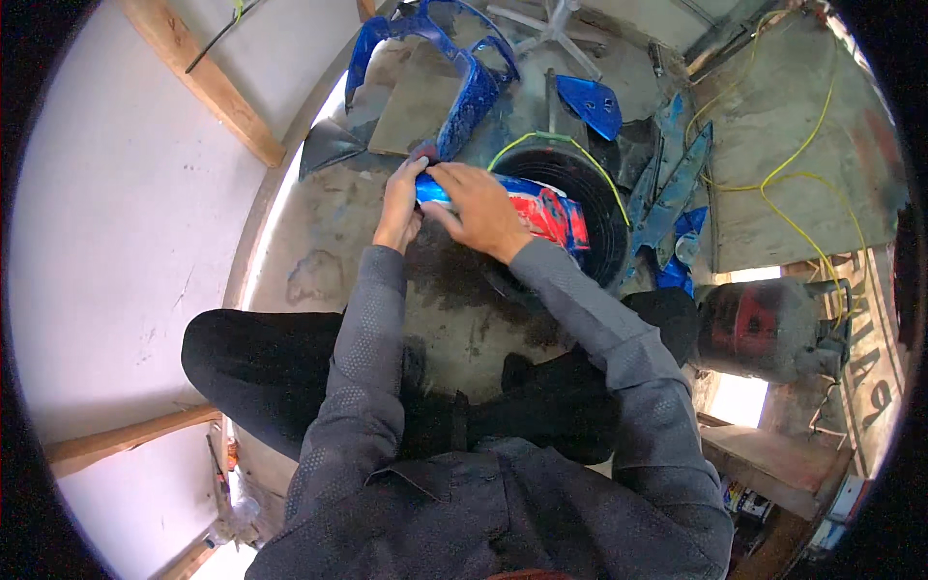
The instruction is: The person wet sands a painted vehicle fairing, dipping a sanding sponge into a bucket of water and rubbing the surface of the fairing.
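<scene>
A curved blue, white and red body panel (pixel 553 220) with scuffed paint lies partly over a round black tub (pixel 607 227) in front of me. My left hand (pixel 398 205) is closed round the panel's left end, thumb uppermost. Across the top of that same end lies my right hand (pixel 481 211), its fingers bent over the blue part and pressed against it close to my left hand. Whether anything thin sits under the right fingers is hidden. The tub has a yellow-green handle (pixel 604 174) looped along its far rim.
Beyond my hands lies a large blue fairing (pixel 471 101). Right of it are a small blue panel (pixel 592 106) and several dusty blue pieces (pixel 677 179). A gas cylinder (pixel 759 327) stands at my right, under a yellow cord (pixel 797 155). A white wall (pixel 145 193) rises left.
</scene>
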A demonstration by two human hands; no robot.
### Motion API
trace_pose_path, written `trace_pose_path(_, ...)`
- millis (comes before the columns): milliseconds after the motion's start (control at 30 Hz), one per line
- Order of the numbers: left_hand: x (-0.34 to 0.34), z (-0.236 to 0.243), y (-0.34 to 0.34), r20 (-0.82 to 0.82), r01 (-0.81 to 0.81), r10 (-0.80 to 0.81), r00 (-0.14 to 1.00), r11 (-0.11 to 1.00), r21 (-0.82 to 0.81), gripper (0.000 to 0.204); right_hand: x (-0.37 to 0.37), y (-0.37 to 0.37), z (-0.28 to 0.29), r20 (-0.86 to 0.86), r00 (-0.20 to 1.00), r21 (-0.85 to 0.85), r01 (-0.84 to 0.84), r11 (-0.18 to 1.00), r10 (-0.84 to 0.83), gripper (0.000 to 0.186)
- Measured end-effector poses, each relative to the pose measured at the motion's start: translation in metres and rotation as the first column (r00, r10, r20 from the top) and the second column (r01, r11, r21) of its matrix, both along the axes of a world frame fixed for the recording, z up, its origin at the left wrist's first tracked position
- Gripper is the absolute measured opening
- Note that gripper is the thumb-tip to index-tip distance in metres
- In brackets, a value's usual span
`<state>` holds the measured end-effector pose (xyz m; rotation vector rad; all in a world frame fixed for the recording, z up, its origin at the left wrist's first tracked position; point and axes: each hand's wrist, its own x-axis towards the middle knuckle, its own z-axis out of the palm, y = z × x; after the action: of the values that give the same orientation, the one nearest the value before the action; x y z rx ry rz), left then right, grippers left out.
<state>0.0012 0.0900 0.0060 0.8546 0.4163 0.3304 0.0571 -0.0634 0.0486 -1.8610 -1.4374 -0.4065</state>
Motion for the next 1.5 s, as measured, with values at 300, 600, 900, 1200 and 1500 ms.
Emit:
trace_pose_path(300,-0.004,-0.003,-0.007,-0.054,-0.019,0.013,0.998,0.994,-0.108,0.033,0.003,0.012,-0.013,0.057,0.977,-0.361,0.212,0.908,-0.205,0.056)
trace_pose_path(600,-0.021,-0.018,0.013,-0.033,0.007,-0.007,0.999,1.000,-0.005,0.040,0.025,-0.068,0.004,-0.071,0.994,-0.453,0.043,0.890,-0.085,0.098)
trace_pose_path(900,-0.052,-0.010,0.027,-0.008,-0.199,0.203,0.979,0.966,0.166,0.032,0.033,-0.098,-0.015,-0.117,0.963,-0.444,0.167,0.880,-0.242,0.111)
trace_pose_path(1200,-0.060,0.030,-0.005,0.064,-0.348,0.524,0.849,0.464,0.815,0.028,0.043,-0.085,-0.032,-0.140,0.898,-0.412,0.329,0.850,-0.416,0.115)
trace_pose_path(1500,-0.038,-0.013,-0.080,0.248,-0.249,0.046,0.968,0.023,0.968,0.043,0.056,-0.091,-0.041,-0.227,0.901,-0.395,0.261,0.881,-0.369,0.119)
